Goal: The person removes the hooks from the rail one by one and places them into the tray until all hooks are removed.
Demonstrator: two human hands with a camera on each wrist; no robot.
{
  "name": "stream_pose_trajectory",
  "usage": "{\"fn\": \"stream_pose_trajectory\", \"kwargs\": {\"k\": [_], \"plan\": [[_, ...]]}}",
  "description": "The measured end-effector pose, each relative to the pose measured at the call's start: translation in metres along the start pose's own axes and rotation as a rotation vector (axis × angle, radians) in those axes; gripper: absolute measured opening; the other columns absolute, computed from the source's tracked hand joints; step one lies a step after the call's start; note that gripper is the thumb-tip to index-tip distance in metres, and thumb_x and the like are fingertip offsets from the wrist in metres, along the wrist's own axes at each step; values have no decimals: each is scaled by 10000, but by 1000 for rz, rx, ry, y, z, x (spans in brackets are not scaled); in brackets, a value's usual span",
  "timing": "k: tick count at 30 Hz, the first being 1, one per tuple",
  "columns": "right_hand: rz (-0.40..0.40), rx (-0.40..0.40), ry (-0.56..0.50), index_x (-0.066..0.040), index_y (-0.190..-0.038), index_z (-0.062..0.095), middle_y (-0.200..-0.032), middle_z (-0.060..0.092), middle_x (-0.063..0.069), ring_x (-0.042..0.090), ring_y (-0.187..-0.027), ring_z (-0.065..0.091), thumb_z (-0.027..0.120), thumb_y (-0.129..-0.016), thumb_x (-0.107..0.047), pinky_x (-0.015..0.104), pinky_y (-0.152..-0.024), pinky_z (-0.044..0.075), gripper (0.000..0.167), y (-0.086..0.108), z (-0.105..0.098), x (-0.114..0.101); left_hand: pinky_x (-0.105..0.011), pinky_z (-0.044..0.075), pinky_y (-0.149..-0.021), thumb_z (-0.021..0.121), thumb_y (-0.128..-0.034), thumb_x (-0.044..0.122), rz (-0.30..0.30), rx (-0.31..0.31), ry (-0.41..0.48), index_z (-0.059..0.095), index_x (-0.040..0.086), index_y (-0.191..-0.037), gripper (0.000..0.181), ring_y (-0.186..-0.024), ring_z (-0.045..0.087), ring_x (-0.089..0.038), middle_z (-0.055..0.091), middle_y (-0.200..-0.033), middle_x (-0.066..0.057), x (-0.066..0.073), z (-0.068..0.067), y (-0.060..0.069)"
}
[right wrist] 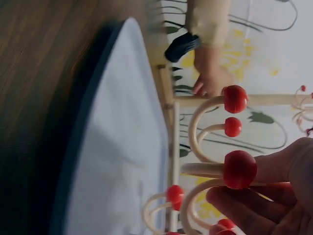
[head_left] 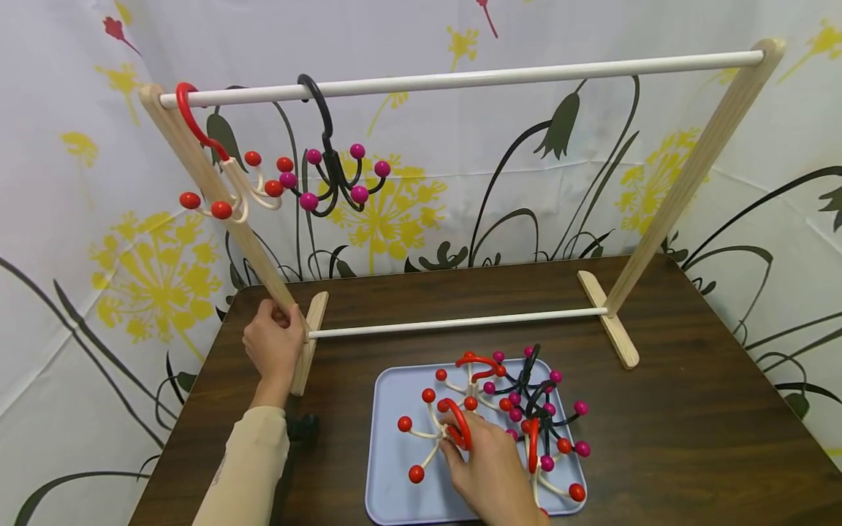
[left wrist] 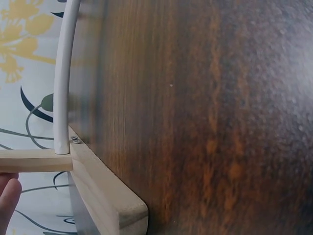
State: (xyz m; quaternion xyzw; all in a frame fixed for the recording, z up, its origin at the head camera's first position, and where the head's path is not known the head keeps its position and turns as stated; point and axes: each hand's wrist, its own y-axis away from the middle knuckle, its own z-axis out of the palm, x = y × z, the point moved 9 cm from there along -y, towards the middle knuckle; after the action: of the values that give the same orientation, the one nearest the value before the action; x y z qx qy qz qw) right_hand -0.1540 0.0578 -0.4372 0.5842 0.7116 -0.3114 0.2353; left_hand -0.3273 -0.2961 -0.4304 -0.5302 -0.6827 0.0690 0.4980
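The right hand [head_left: 493, 467] is narrowed, its thumb and fingers pinching a red-hooked hanger [head_left: 442, 433], whose pale curved arms end in red balls. As I read my views, the stem is near upright in that grasp, with the red hook at the top and the balls spread round below. The hanger sits over the left half of the tray [head_left: 384, 486]; whether its arms are touching the tray floor or just above it, I can't tell.

The relation I judge to matter most is hook to rail: the white top rail [head_left: 526, 75] runs left to right, beyond and well above my right hand, so hook and rail are well apart. My right hand is nearer the tray, while my left hand [head_left: 275, 343] has its fingers curled at the foot of the left upright [head_left: 263, 263], beside the lower bar [head_left: 460, 322].

As for containers, the pale blue tray on the dark bench [head_left: 697, 409] also carries two more red-hooked hangers, one at the far side [head_left: 472, 389] and one at the near right [head_left: 533, 447], plus two black hangers [head_left: 524, 380] with magenta balls, crowded together on the right. On the rail, a red-hooked one [head_left: 232, 169] hangs near the left end, with a black one [head_left: 333, 168] just to its right
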Motion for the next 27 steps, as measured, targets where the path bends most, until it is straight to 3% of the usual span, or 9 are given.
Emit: {"fn": "stream_pose_trajectory", "kwargs": {"k": [6,11,17,21,27], "plan": [[-52,146,59,-154,-950,719,-864,699,-78,140,-785,656,851,-728,-114,337,-699,500,261,-7,-4,10,-526,421,-612,705,-867,241,4,-5,1,623,42,-853,216,-638,626,-345,682,-727,-137,1,1,0],[-53,199,53,-182,-978,736,-952,732,-42,167,-861,675,851,-738,-127,336,-730,513,272,-9,-7,15,-521,419,-615,708,-868,247,-3,1,1,628,40,-860,222,-644,627,-342,685,-731,-136,-1,-1,0],[-41,84,39,-207,-1005,740,-934,735,-44,148,-828,657,846,-745,-125,300,-695,507,292,-11,-1,14,-524,420,-603,699,-871,253,-1,-4,-2,628,40,-863,224,-638,629,-333,685,-733,-133,-2,-1,1],[-62,7,87,-194,-1018,747,-902,737,-7,173,-782,658,837,-730,-76,322,-685,507,324,-12,6,13,-525,423,-609,697,-874,248,14,0,5,629,35,-863,223,-631,627,-337,683,-726,-136,-1,0,-1],[-82,27,184,-176,-1015,755,-872,733,-3,209,-802,664,834,-710,-46,387,-740,498,341,-13,9,16,-526,425,-619,694,-875,235,12,1,7,631,25,-863,219,-634,629,-340,685,-730,-142,-1,0,-1]]}}
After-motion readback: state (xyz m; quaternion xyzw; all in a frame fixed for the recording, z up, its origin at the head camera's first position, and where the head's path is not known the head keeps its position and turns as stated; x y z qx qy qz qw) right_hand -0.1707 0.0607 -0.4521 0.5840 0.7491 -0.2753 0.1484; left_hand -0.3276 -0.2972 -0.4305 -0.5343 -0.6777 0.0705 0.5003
